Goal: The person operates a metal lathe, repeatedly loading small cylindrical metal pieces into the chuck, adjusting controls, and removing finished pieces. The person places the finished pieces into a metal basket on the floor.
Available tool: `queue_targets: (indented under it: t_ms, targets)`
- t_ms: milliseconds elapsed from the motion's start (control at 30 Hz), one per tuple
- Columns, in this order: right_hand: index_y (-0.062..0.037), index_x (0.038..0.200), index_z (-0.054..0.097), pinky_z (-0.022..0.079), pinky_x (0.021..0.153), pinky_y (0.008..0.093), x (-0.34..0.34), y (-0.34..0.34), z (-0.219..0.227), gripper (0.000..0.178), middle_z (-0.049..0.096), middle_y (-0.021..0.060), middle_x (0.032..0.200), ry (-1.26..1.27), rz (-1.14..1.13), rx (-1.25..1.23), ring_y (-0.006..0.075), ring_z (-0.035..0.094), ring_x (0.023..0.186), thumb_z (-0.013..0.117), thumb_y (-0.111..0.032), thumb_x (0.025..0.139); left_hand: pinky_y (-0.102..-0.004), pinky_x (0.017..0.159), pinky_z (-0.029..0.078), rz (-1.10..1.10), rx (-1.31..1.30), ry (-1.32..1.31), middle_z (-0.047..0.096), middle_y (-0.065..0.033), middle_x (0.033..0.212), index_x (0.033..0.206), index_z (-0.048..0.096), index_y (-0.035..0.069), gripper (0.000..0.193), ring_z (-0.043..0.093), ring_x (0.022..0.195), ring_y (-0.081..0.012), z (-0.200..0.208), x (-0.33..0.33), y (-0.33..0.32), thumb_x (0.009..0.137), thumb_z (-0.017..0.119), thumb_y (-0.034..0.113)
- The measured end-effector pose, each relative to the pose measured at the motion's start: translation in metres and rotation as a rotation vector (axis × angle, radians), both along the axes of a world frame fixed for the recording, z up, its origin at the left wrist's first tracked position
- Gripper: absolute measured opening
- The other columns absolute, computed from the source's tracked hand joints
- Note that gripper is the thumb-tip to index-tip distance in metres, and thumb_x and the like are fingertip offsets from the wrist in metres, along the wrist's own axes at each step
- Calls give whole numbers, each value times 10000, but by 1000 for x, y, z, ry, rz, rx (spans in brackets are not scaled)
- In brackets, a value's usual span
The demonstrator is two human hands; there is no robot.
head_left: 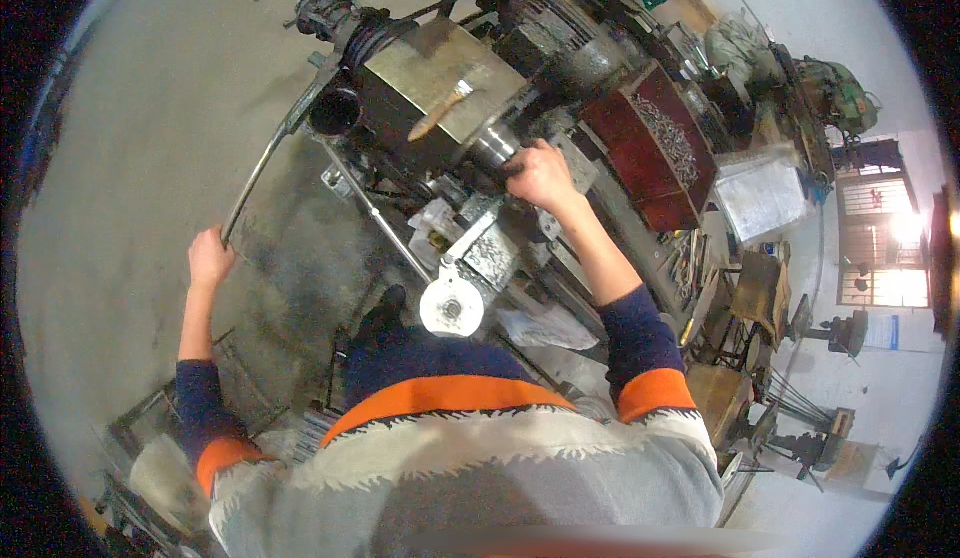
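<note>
My left hand [211, 257] is closed around the lower end of a long metal lever [258, 174], which slants up to the left end of a lathe-like machine. My right hand [541, 175] is closed at the front of the machine's shiny round spindle nose [492, 145]. Whatever its fingers hold there is hidden by the hand. On top of the box-shaped headstock [440, 66] lies a paint brush [440, 112] with a wooden handle. Between my arms, close to my body, is a round white handwheel [452, 305] on the machine's slide.
A dark red bin [650, 148] of small metal parts stands beyond my right hand. A motor [570, 38] sits behind the headstock. Hand tools [688, 268] lie on the bench at right, near a clear plastic sheet [762, 194]. Another thin rod [385, 223] runs near the handwheel.
</note>
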State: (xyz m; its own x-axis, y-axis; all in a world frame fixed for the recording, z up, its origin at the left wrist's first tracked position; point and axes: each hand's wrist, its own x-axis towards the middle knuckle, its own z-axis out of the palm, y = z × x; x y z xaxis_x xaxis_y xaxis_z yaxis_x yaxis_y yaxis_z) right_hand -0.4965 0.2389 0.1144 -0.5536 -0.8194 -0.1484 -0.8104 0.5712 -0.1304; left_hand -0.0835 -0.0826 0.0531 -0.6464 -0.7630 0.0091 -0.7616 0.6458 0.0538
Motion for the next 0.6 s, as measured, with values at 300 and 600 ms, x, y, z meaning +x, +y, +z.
queue_targets:
  t_ms: [300,600]
  targets:
    - [-101,793,653,379,850,406,5,-2,4,284,610,50,860,88,114,-39,308,452,1056,588,-164,524,-377,517,458,-216,-402,-211,581,-132,657,715,495,52,61,579,590,-291,-7,3,-218,673,532,75]
    - [-90,837,625,379,839,408,13,2,12,321,572,56,978,114,29,-35,308,436,1064,588,-151,524,-364,610,472,-98,-210,82,609,-148,746,917,575,46,230,596,687,-288,2,-14,-209,697,516,81]
